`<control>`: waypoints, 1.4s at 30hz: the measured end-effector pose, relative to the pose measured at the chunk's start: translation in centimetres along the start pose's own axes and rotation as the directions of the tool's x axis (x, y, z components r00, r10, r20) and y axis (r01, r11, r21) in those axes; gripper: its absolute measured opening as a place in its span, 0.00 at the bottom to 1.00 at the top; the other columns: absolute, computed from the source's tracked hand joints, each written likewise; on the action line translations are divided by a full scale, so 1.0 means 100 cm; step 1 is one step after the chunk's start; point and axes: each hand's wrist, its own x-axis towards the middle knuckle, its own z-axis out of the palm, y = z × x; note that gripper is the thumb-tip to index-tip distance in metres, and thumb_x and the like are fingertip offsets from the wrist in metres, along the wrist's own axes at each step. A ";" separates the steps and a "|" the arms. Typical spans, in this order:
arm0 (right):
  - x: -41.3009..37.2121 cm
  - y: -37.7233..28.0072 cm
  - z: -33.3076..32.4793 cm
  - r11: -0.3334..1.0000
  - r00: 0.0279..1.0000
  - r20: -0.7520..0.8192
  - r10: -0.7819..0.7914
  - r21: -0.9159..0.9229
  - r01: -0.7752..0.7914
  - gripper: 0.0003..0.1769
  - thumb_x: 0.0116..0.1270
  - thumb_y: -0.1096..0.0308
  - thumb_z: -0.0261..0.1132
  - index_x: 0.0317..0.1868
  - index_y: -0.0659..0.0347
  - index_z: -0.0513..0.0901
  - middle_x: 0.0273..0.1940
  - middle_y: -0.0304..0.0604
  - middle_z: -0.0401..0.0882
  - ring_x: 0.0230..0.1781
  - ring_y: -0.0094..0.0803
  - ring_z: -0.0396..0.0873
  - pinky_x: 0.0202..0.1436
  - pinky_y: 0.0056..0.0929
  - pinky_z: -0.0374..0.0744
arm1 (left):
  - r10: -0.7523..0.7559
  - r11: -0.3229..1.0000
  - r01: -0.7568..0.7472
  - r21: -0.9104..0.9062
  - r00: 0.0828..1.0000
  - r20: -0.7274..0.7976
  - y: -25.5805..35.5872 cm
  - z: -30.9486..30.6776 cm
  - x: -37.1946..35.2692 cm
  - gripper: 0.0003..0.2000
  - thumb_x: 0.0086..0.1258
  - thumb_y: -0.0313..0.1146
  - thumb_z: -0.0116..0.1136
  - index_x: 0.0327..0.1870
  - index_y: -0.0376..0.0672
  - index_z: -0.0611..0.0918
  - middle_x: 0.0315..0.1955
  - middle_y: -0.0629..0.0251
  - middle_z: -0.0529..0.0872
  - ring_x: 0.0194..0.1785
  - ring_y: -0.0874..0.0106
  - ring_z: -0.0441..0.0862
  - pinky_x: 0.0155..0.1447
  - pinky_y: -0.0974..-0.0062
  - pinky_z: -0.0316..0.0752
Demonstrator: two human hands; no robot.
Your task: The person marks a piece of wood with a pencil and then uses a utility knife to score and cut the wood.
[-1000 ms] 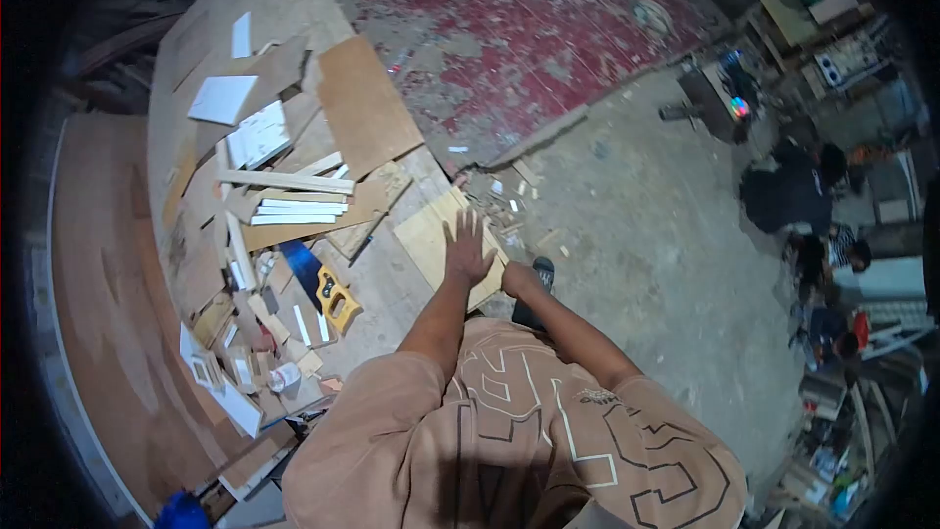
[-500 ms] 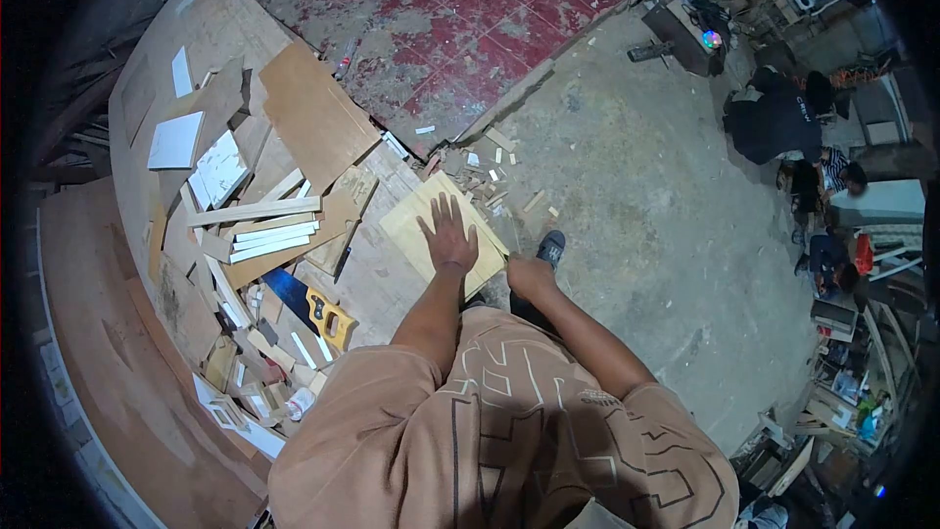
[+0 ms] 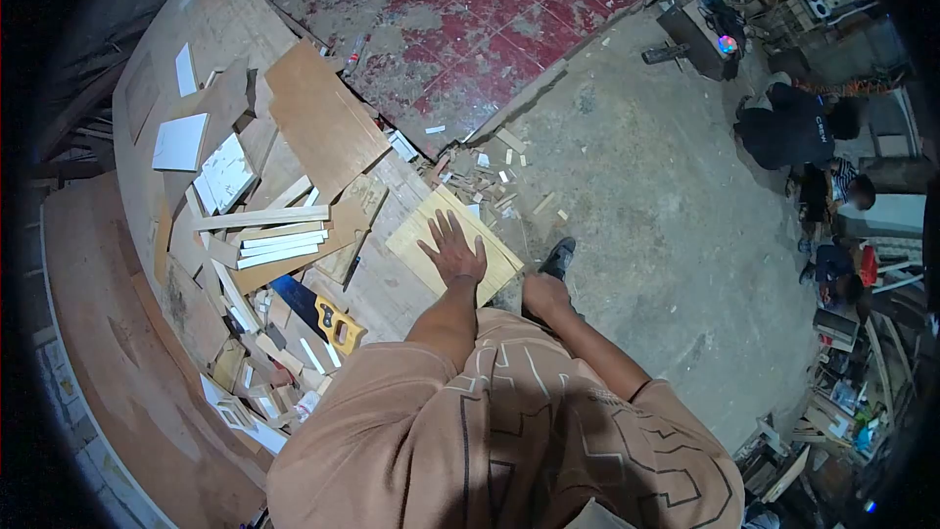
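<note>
My left hand [image 3: 456, 253] lies flat, fingers spread, on a pale yellowish sheet of thin wood [image 3: 416, 240] at the edge of the worktable [image 3: 392, 284]. Just past the sheet's right corner is my right hand [image 3: 545, 296], its fingers curled closed. Whatever it grips is hidden from this angle. A handsaw with a yellow handle [image 3: 340, 325] and blue blade rests among offcuts to the left of my left forearm. Beyond my right hand, a dark shoe [image 3: 559, 257] shows on the floor.
White-faced boards [image 3: 180, 142], stacked wood strips [image 3: 284, 243] and a brown panel [image 3: 323, 118] cover the table's left side. Wood scraps [image 3: 504, 176] litter the concrete floor beyond the sheet. At the far right, people [image 3: 788, 127] crouch near piled materials.
My right hand has moved down and to the right, away from the sheet's corner. My left hand stays flat on the sheet. The whole view has shifted slightly.
</note>
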 end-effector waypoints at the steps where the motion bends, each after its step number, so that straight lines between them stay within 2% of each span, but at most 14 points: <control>1: -0.014 -0.001 -0.014 1.000 0.999 0.036 0.008 -0.031 -0.007 0.12 0.64 0.69 0.56 0.41 0.68 0.80 0.42 0.61 0.84 0.42 0.53 0.85 0.42 0.48 0.82 | -0.007 1.000 0.006 -0.016 0.999 -0.037 -0.001 0.002 0.003 0.41 0.70 0.54 0.45 0.78 0.42 0.47 0.79 0.58 0.38 0.81 0.55 0.34 0.76 0.37 0.27; 5: -0.075 -0.015 -0.080 0.995 0.995 0.100 0.003 -0.100 0.007 0.11 0.64 0.70 0.57 0.40 0.68 0.83 0.38 0.60 0.85 0.41 0.52 0.85 0.38 0.46 0.83 | -0.021 1.000 0.021 0.024 1.000 -0.009 0.000 0.001 0.004 0.41 0.70 0.53 0.45 0.78 0.42 0.46 0.79 0.57 0.38 0.81 0.57 0.33 0.76 0.39 0.26; 8: -0.073 -0.021 -0.083 0.991 0.992 0.110 -0.068 -0.111 0.081 0.10 0.60 0.74 0.58 0.39 0.68 0.84 0.40 0.55 0.85 0.41 0.52 0.86 0.41 0.46 0.83 | -0.021 0.999 0.020 0.040 1.000 0.008 0.002 0.001 0.003 0.42 0.70 0.54 0.45 0.78 0.42 0.46 0.79 0.57 0.38 0.81 0.57 0.33 0.76 0.39 0.25; 12: 0.000 -0.019 -0.023 0.999 0.995 0.100 0.007 -0.046 -0.002 0.13 0.63 0.70 0.56 0.42 0.69 0.82 0.40 0.56 0.85 0.42 0.52 0.85 0.40 0.47 0.83 | -0.029 0.998 0.029 0.059 1.000 -0.004 0.002 0.001 0.005 0.42 0.69 0.54 0.45 0.78 0.42 0.46 0.79 0.57 0.38 0.81 0.57 0.34 0.76 0.39 0.25; 14: 0.032 -0.010 0.014 1.000 0.999 -0.035 0.030 0.000 -0.030 0.14 0.64 0.68 0.54 0.43 0.68 0.81 0.41 0.57 0.85 0.41 0.52 0.86 0.40 0.49 0.83 | -0.035 0.998 0.034 0.061 0.999 0.007 0.004 0.000 0.004 0.42 0.69 0.54 0.45 0.78 0.42 0.46 0.79 0.58 0.38 0.81 0.57 0.34 0.76 0.39 0.25; 17: 0.008 -0.002 0.009 0.996 0.997 -0.021 0.073 0.051 -0.072 0.13 0.64 0.69 0.55 0.40 0.68 0.82 0.41 0.59 0.85 0.40 0.53 0.86 0.40 0.50 0.83 | -0.038 0.998 0.038 0.051 0.999 0.000 0.003 0.000 0.004 0.42 0.69 0.54 0.46 0.78 0.43 0.45 0.79 0.58 0.39 0.81 0.57 0.34 0.76 0.40 0.25; 19: -0.037 0.009 -0.019 1.000 1.000 0.022 -0.010 0.001 0.010 0.13 0.64 0.71 0.53 0.44 0.68 0.78 0.37 0.61 0.84 0.39 0.54 0.86 0.39 0.49 0.83 | -0.036 0.998 0.037 0.046 0.999 -0.030 0.002 0.004 0.005 0.42 0.69 0.54 0.46 0.78 0.44 0.45 0.79 0.58 0.39 0.81 0.57 0.34 0.76 0.40 0.25; 24: -0.090 -0.008 -0.088 0.997 0.981 0.184 0.060 -0.055 -0.051 0.13 0.62 0.70 0.56 0.41 0.69 0.83 0.37 0.61 0.85 0.39 0.54 0.86 0.40 0.48 0.83 | -0.045 0.997 0.046 0.062 0.999 -0.026 0.001 0.004 0.006 0.42 0.69 0.56 0.44 0.79 0.45 0.46 0.79 0.59 0.40 0.81 0.57 0.34 0.76 0.40 0.25; 27: -0.042 -0.006 -0.049 0.999 0.996 0.082 -0.044 -0.020 0.046 0.13 0.61 0.69 0.57 0.40 0.68 0.84 0.37 0.61 0.85 0.39 0.53 0.86 0.40 0.48 0.83 | -0.036 0.996 0.039 0.074 0.999 -0.037 0.004 0.006 0.005 0.42 0.68 0.55 0.45 0.78 0.45 0.47 0.79 0.58 0.41 0.81 0.57 0.35 0.76 0.39 0.25; 30: 0.018 -0.008 0.003 0.999 0.997 0.075 0.021 0.034 -0.024 0.15 0.64 0.69 0.52 0.41 0.66 0.84 0.41 0.62 0.84 0.41 0.54 0.85 0.44 0.51 0.82 | -0.027 0.998 0.030 0.057 0.998 -0.051 0.002 0.004 0.004 0.42 0.68 0.54 0.46 0.78 0.44 0.46 0.79 0.58 0.40 0.81 0.56 0.35 0.76 0.39 0.25; 32: 0.028 -0.007 0.011 0.996 0.999 -0.023 0.035 0.082 -0.033 0.16 0.65 0.68 0.52 0.43 0.67 0.83 0.41 0.63 0.84 0.42 0.53 0.86 0.45 0.51 0.82 | -0.015 0.999 0.017 0.035 0.998 -0.058 0.002 0.004 0.004 0.42 0.68 0.53 0.46 0.79 0.44 0.45 0.79 0.57 0.39 0.81 0.55 0.34 0.76 0.39 0.25; 37: -0.065 0.017 -0.037 0.996 0.992 0.092 0.087 0.000 -0.087 0.16 0.65 0.68 0.52 0.45 0.68 0.82 0.42 0.62 0.84 0.43 0.53 0.85 0.45 0.50 0.82 | -0.010 1.000 0.011 0.007 0.997 -0.074 0.002 0.004 0.004 0.43 0.67 0.52 0.47 0.79 0.44 0.45 0.79 0.57 0.40 0.81 0.55 0.35 0.76 0.39 0.26; 41: -0.084 0.008 -0.060 0.992 0.984 0.131 0.124 -0.003 -0.125 0.16 0.65 0.69 0.53 0.45 0.67 0.83 0.42 0.61 0.84 0.44 0.54 0.85 0.45 0.50 0.82 | 0.001 1.000 -0.002 -0.011 0.996 -0.090 0.002 0.006 0.004 0.42 0.67 0.51 0.47 0.79 0.44 0.45 0.79 0.57 0.40 0.81 0.55 0.35 0.76 0.39 0.26; 42: -0.071 0.003 -0.052 0.999 0.995 0.089 0.034 -0.010 -0.033 0.13 0.63 0.70 0.55 0.42 0.67 0.82 0.39 0.60 0.84 0.40 0.54 0.85 0.42 0.49 0.83 | 0.002 1.000 -0.001 0.013 0.996 -0.094 0.002 0.006 0.004 0.42 0.68 0.51 0.47 0.79 0.44 0.45 0.79 0.57 0.40 0.81 0.55 0.35 0.76 0.39 0.26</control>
